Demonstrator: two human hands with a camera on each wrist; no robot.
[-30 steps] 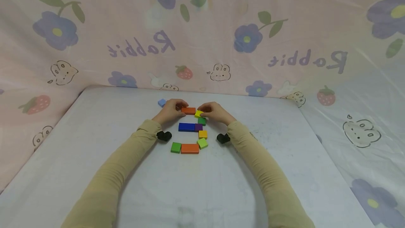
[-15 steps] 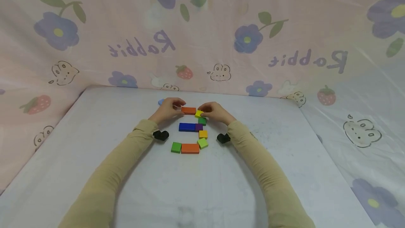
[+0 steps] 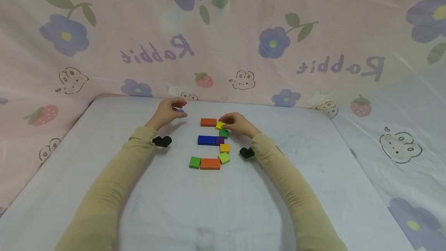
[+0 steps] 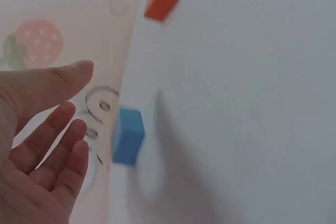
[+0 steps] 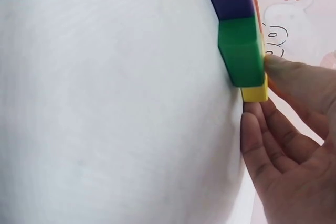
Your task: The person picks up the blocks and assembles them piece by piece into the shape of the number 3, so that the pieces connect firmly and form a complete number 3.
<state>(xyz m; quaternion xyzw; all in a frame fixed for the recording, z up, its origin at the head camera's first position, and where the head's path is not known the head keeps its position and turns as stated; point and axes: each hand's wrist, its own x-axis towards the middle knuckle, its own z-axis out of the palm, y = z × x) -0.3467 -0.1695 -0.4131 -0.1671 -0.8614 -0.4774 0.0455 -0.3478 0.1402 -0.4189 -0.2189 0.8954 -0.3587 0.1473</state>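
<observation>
In the head view my left hand (image 3: 166, 114) hovers over the far left of the blocks, thumb and fingers spread apart. Beyond the fingertips in the left wrist view stands a light blue block (image 4: 128, 136), not touched. My right hand (image 3: 239, 124) pinches a small yellow block (image 3: 220, 126) at the far end of the row, between thumb and fingers. An orange block (image 3: 208, 122) lies just left of it, and a green block (image 5: 242, 51) sits nearer the person against the yellow one.
Closer in lie a long blue block (image 3: 206, 140), a purple block (image 3: 220, 140), an amber block (image 3: 224, 148), a lime block (image 3: 224, 158), another orange block (image 3: 210, 164) and a bright green block (image 3: 194, 162). A patterned curtain (image 3: 223, 30) hangs behind the white table (image 3: 209, 212).
My left hand has left the far orange block and moved left and away, over the light blue block, its fingers opening wider. The right hand stays on the yellow block.
</observation>
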